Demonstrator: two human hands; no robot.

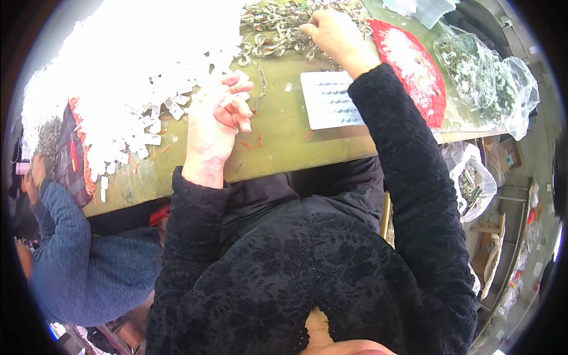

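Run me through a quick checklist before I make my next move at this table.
1. Left hand free: cannot tell; its fingers curl, and a white piece seems to sit among them.
2. Right hand at the metal parts: ok.
3. Metal part pinched in the right fingertips: cannot tell; too small to see.
4. Tray on the table in full view: not ok; the right arm covers a corner.
5. Loose orange bits off the table: not ok; several lie scattered near the left hand.
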